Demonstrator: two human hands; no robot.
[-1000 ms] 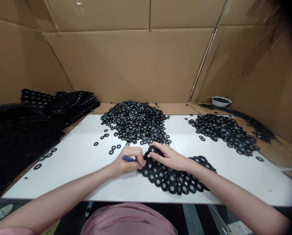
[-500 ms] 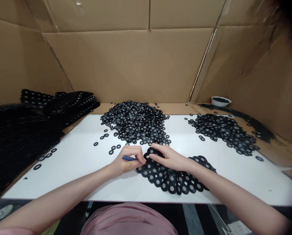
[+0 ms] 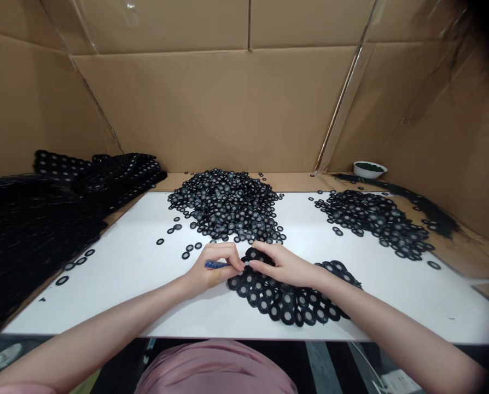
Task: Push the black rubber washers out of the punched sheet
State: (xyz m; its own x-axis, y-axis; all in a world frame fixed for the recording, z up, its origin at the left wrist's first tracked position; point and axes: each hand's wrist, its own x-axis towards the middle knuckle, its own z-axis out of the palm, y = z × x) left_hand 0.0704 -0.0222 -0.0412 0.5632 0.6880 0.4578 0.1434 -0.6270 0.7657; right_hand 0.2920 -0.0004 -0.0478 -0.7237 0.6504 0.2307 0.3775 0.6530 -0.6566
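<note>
My left hand point(image 3: 216, 264) is closed in a pinch around a blue-handled crochet hook point(image 3: 215, 265) with pale lettering; its tip is hidden at my fingertips. Touching those fingertips, at the upper left edge of a patch of joined black rings point(image 3: 287, 300), is the thumb of my right hand point(image 3: 283, 264). My right hand grips this edge between thumb and fingers, the fingers lying over the top. The patch lies on the white board, spreading to the right under my right forearm. Its rings are black-covered with pale round centres.
A big heap of loose black rings point(image 3: 228, 202) stands behind my hands, a smaller heap point(image 3: 371, 219) at the right. Black fringed material point(image 3: 35, 230) lies at the left. A white bowl point(image 3: 370, 171) of dark bits is at the back right. Cardboard walls point(image 3: 211, 109) enclose the board.
My right thumb has shifted slightly left and down, and its tip is now close to the left fingertips. The patch and heaps look unchanged.
</note>
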